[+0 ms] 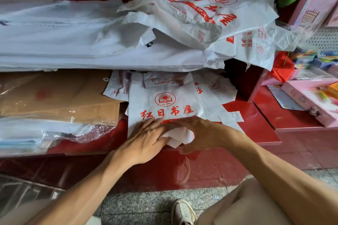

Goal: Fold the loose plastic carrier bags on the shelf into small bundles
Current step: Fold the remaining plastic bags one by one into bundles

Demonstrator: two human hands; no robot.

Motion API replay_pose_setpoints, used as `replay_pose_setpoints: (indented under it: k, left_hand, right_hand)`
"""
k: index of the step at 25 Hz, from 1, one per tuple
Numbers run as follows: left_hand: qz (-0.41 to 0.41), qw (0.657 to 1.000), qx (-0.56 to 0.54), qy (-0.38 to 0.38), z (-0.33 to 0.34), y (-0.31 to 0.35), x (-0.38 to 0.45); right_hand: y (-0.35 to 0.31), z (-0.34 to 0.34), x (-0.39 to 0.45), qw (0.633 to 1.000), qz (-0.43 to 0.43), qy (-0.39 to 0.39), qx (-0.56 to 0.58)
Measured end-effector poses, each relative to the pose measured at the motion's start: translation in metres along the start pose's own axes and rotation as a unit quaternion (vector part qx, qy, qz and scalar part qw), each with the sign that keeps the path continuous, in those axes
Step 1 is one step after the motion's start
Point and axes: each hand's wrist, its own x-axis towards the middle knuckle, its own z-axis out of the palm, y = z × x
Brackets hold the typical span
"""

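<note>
bare forearms, tan shorts, a beige woven shoe.

We count two hands, the left hand and the right hand, and one shoe on the floor. Printed carrier bags: one spread flat on the lower shelf; the loose heap above overlaps too much to count. One stack of flattened cardboard, one pink box.
</note>
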Motion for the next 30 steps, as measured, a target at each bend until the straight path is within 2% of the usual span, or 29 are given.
replay_pose_setpoints:
  k: [2,4,8,11,13,16,18,21,24,27,30]
  left_hand:
    - [0.0,1.0,-0.014,0.009,-0.002,0.006,0.003]
    - [0.009,0.999,-0.02,0.046,-0.007,0.008,0.004]
    - [-0.034,0.997,-0.031,0.067,-0.025,0.006,-0.004]
    - [-0.101,0.994,-0.026,0.043,-0.035,-0.004,-0.008]
    - [-0.151,0.985,-0.059,0.053,-0.043,-0.011,-0.009]
    - [-0.211,0.956,-0.18,0.099,-0.052,-0.014,-0.011]
    - [-0.232,0.932,-0.255,0.109,-0.053,-0.011,-0.013]
    - [-0.248,0.904,-0.336,0.094,-0.045,-0.007,-0.012]
    - [-0.257,0.895,-0.357,0.07,-0.034,-0.011,-0.008]
    - [-0.274,0.919,-0.269,0.089,-0.022,-0.022,-0.002]
    - [-0.272,0.949,-0.113,0.117,-0.016,-0.023,0.0]
  right_hand:
    - [0.007,0.003,-0.007,0.995,0.028,0.017,-0.097]
    - [0.013,0.0,-0.012,0.996,0.041,0.03,-0.077]
    - [0.027,-0.009,-0.015,0.995,0.04,0.082,0.045]
    - [0.043,-0.019,-0.018,0.981,0.077,0.139,0.112]
    - [0.048,-0.025,-0.023,0.952,0.104,0.171,0.231]
    - [0.05,-0.029,-0.028,0.895,0.134,0.199,0.376]
    - [0.05,-0.026,-0.027,0.896,0.158,0.195,0.366]
    - [0.054,-0.019,-0.023,0.916,0.203,0.188,0.289]
    - [0.061,-0.013,-0.019,0.916,0.22,0.219,0.254]
    - [0.065,-0.01,-0.018,0.932,0.22,0.233,0.168]
    - [0.069,-0.007,-0.013,0.937,0.221,0.247,0.107]
